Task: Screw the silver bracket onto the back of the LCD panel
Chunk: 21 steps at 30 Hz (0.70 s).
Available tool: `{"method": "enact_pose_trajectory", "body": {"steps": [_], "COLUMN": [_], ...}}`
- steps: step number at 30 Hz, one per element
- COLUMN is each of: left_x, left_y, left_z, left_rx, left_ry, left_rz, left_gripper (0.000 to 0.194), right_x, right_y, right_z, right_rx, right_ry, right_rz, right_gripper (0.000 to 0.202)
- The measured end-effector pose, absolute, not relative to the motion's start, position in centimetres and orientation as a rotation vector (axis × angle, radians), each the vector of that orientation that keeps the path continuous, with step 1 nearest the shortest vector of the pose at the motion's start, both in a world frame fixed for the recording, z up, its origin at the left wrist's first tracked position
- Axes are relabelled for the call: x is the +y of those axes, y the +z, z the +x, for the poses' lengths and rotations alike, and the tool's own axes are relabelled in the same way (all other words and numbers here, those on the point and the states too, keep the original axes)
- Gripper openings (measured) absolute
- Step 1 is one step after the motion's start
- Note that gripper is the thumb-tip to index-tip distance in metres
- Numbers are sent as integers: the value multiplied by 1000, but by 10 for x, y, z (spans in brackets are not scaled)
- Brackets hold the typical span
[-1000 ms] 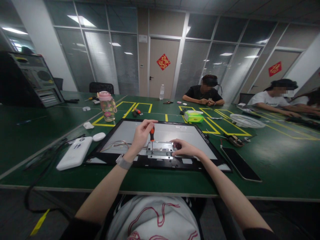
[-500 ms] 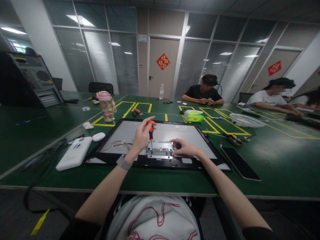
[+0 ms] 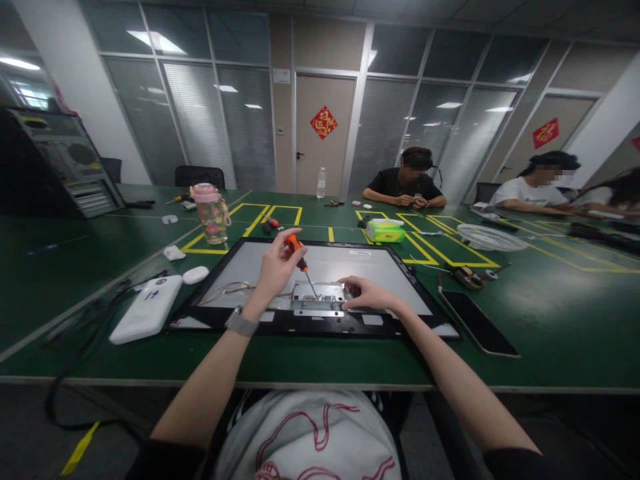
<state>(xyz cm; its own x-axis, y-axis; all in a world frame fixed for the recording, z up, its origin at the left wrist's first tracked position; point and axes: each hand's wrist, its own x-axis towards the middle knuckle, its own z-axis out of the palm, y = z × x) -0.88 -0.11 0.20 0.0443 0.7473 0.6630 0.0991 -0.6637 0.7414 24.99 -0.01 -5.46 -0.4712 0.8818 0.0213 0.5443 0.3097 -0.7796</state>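
Screwdriver (image 3: 293, 245) pinched in left hand (image 3: 277, 264), slanting toward bracket (image 3: 327, 289); half-open right hand (image 3: 371, 295) at bracket's end.

- The left hand (image 3: 277, 268) holds an orange-and-black screwdriver (image 3: 293, 244) at a slant, its tip at a metal bracket (image 3: 328, 292).
- The right hand (image 3: 371, 295) curls at the bracket's right end.
- The bracket sits on a black-framed screen panel (image 3: 345, 264), flat on a green table (image 3: 565, 320).
- Left of the panel: a white power bank (image 3: 146, 310) and a pink-lidded bottle (image 3: 213, 215).
- Right: a dark phone (image 3: 479, 323).
- Beyond: a green tissue pack (image 3: 385, 232).
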Motion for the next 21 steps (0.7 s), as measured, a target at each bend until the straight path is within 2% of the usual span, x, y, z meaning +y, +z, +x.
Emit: {"method": "enact_pose_trajectory", "body": {"steps": [7, 21], "left_x": [-11, -12], "left_y": [-8, -16], "left_z": [14, 18], "left_rx": [752, 757], "left_ry": [1502, 1473], "left_rz": [1739, 1840], "left_gripper": [36, 32], "right_x": [0, -1], "right_y": [-56, -54], "right_z": [250, 249], "right_rx": [-2128, -2147], "right_ry": [1011, 989], "right_rz": [-1271, -1264], "right_gripper": [73, 71]}}
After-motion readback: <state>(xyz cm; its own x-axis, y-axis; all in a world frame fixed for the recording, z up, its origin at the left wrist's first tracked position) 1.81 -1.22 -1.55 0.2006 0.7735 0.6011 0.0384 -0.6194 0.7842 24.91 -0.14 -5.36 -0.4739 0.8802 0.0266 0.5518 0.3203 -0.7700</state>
